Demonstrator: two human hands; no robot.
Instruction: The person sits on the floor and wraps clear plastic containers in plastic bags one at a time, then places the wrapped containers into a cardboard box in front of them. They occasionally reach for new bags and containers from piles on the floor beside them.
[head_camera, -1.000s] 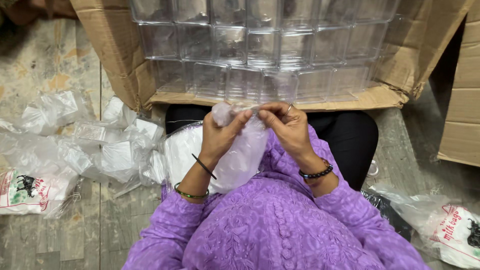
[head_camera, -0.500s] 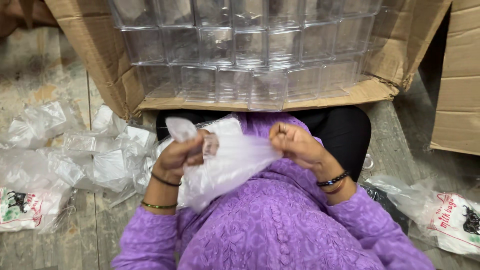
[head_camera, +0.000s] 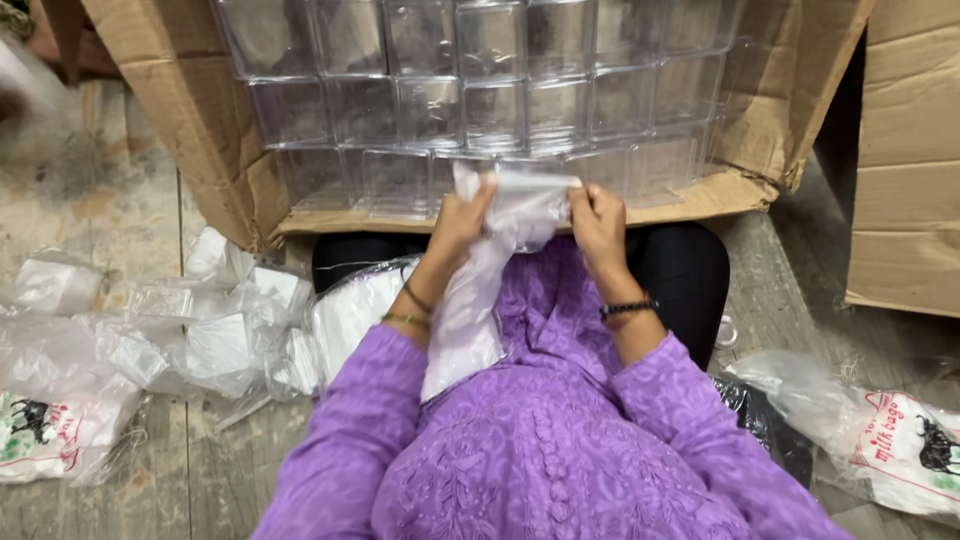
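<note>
Nearest the camera is the purple embroidered tunic (head_camera: 540, 450) of the seated person, sleeves reaching forward toward twelve o'clock. Both hands meet in front of the chest on a clear plastic bag (head_camera: 480, 290): the left hand (head_camera: 462, 222) has its fingers closed on the bag's top edge at about eleven o'clock, the right hand (head_camera: 597, 222) pinches the same edge at one o'clock, and the film is stretched between them so the mouth is spread, while the rest of the bag hangs down along the left forearm into the lap. Holding it by the two upper corners seems the way to keep the thin film taut and its opening findable. Beaded bracelets (head_camera: 628, 307) sit on the right wrist and thin bangles (head_camera: 410, 310) on the left. On the wooden floor (head_camera: 140, 500) at nine o'clock lies a loose heap of crumpled clear bags (head_camera: 190, 340), with a printed sack (head_camera: 45, 440) at eight o'clock and another printed sack (head_camera: 900, 440) at four o'clock. Just beyond the hands, at twelve o'clock, an open cardboard carton (head_camera: 190, 150) holds rows of clear square plastic containers (head_camera: 480, 90); its lower flap lies close to the knuckles and crowds the space to work in. A second carton (head_camera: 910, 160) stands at two o'clock.
</note>
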